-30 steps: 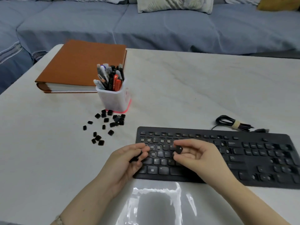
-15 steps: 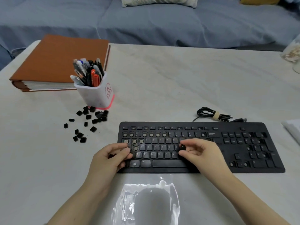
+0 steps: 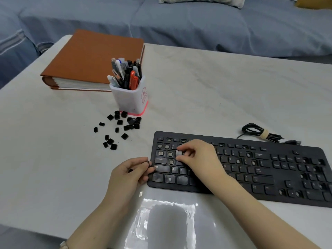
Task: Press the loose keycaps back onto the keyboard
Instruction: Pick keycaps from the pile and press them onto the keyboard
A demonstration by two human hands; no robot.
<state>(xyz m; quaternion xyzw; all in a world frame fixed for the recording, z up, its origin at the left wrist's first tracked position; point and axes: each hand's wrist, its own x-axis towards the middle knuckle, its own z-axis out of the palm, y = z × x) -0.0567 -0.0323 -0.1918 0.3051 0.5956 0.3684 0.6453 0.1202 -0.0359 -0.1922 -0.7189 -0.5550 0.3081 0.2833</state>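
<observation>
- Two forearms in from the near edge, head view.
- Right hand: palm down over the upper-left rows of the keyboard, fingers curled, tips pinching a greyish keycap against the keys.
- Left hand: at the keyboard's left edge, thumb and forefinger clasping a black keycap.
- Loose keycaps scattered beside the pen cup.

Single head view, above near edge of table, facing forward-down; keyboard close below, sofa far.

Soft even indoor light, faint shadows, bright glare patch on the glossy counter near its front edge, slight overall softness, wide-angle bending at edges
</observation>
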